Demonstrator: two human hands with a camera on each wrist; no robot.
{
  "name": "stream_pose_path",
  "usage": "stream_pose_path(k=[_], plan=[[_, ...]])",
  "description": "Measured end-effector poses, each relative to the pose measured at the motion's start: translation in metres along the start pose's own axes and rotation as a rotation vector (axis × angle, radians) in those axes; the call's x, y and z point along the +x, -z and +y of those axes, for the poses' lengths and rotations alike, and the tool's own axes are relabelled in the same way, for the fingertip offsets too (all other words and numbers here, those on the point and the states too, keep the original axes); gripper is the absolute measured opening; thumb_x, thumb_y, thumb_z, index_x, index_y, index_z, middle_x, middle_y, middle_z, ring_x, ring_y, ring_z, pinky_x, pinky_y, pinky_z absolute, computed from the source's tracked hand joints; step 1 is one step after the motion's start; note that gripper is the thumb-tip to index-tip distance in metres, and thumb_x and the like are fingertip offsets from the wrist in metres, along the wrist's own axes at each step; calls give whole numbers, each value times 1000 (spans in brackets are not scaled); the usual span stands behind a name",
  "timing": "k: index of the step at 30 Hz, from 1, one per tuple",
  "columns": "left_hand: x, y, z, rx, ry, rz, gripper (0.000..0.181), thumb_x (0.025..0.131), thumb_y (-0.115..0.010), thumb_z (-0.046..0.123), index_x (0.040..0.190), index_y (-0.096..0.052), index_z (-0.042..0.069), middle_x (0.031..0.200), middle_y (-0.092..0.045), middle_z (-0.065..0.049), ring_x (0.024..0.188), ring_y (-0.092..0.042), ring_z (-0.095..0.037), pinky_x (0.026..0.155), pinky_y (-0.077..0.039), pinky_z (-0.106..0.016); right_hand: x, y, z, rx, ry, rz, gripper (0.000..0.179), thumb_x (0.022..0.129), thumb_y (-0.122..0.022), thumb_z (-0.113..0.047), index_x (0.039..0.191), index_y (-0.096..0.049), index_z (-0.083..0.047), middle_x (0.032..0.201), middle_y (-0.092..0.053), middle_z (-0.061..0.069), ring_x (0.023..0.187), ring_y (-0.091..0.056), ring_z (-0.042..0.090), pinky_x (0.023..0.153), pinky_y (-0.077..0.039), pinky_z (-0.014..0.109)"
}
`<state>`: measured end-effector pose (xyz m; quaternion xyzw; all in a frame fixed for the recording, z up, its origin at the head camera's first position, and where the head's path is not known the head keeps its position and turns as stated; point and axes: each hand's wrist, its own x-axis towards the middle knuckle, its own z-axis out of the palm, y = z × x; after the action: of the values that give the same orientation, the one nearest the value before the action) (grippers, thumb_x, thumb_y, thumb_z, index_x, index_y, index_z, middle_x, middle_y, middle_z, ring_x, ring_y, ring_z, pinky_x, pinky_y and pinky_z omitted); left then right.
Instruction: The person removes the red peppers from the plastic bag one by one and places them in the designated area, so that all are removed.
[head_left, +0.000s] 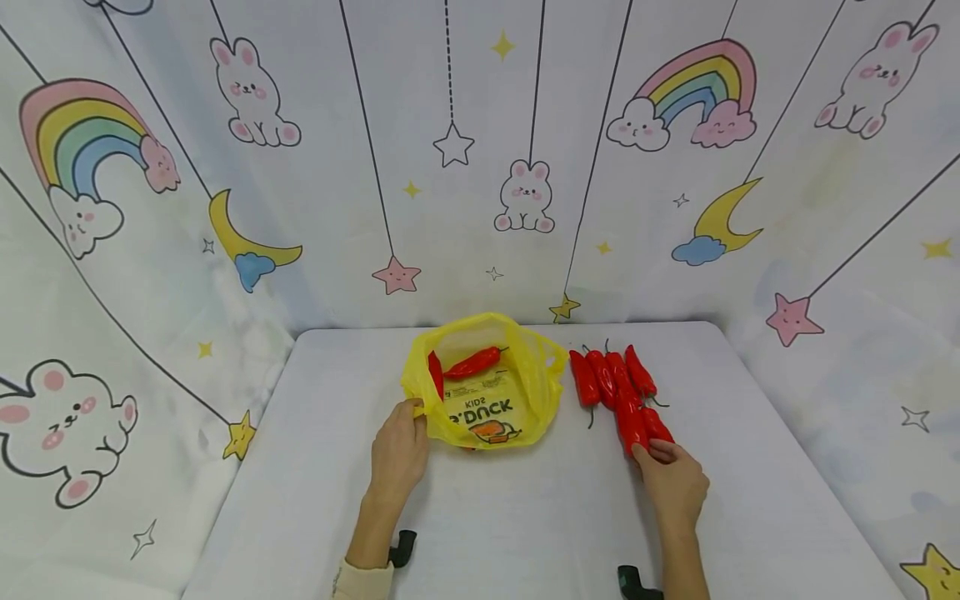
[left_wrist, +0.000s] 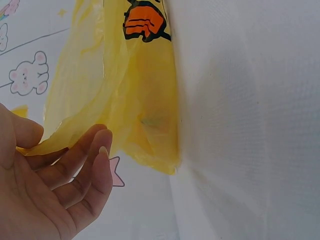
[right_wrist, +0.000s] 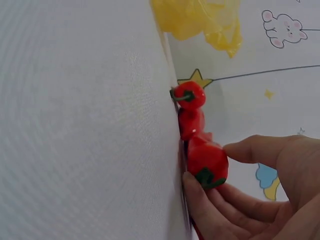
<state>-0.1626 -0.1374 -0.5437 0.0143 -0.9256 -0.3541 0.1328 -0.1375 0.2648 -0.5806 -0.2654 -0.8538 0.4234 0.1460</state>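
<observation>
head view: left hand [head_left: 399,454] pinches the rim of the yellow bag [head_left: 486,392] (two peppers inside) on the worktop [head_left: 525,517]; right hand [head_left: 673,482] closes on a red pepper [head_left: 651,423].
left wrist: fingers [left_wrist: 95,150] pinch the bag film.
right wrist: fingers [right_wrist: 250,150] curl round the pepper; judged next, lift it into the bag.

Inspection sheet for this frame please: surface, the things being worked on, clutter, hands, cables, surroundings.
Surface: white table, cloth-covered.
Job's things: yellow plastic bag standing open, two red peppers inside; a cluster of red peppers lying right of the bag.
Clutter: nothing seen.
Hands: left hand pinches the bag's rim; right hand has its fingers around the nearest pepper of the cluster.
Cables: nothing seen; two black mounts at the wrists.
Surroundings: cartoon backdrop with rabbits, rainbows, moons, stars.
</observation>
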Motion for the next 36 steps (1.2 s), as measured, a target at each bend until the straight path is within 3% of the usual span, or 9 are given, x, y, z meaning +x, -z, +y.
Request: stream_pose_path(k=[5, 14, 23, 36], plan=[[0, -1, -1, -5, 1, -1, 32, 109, -49, 18, 130, -64, -2, 129, -67, -15, 104, -69, -28, 89, -59, -47, -1, 0, 0, -40, 18, 4, 46, 92, -79, -35, 120, -73, 1, 108, -75, 24, 97, -69, 41, 62, -58, 30], [1, -2, -3, -6, -3, 7, 33, 109, -49, 18, 129, -64, -3, 127, -68, -14, 97, -67, -26, 87, -59, -46, 0, 3, -2, -103, 30, 32, 42, 92, -78, -34, 115, -75, 1, 101, -77, 23, 90, -71, 39, 61, -48, 30], [1, -1, -3, -11, -3, 10, 33, 109, -48, 19, 129, -64, -2, 127, -68, -14, 99, -68, -26, 86, -59, -46, 1, 16, -11, -166, 7, 6, 42, 93, -75, -36, 113, -74, 1, 95, -77, 21, 79, -70, 37, 52, -44, 31], [2, -2, -3, 4, 2, 1, 33, 110, -48, 20, 129, -64, -2, 124, -68, -13, 90, -64, -24, 83, -59, -44, -1, 18, -32, -73, 69, 28, 41, 95, -75, -37, 118, -75, -2, 104, -77, 21, 87, -73, 36, 56, -50, 23]])
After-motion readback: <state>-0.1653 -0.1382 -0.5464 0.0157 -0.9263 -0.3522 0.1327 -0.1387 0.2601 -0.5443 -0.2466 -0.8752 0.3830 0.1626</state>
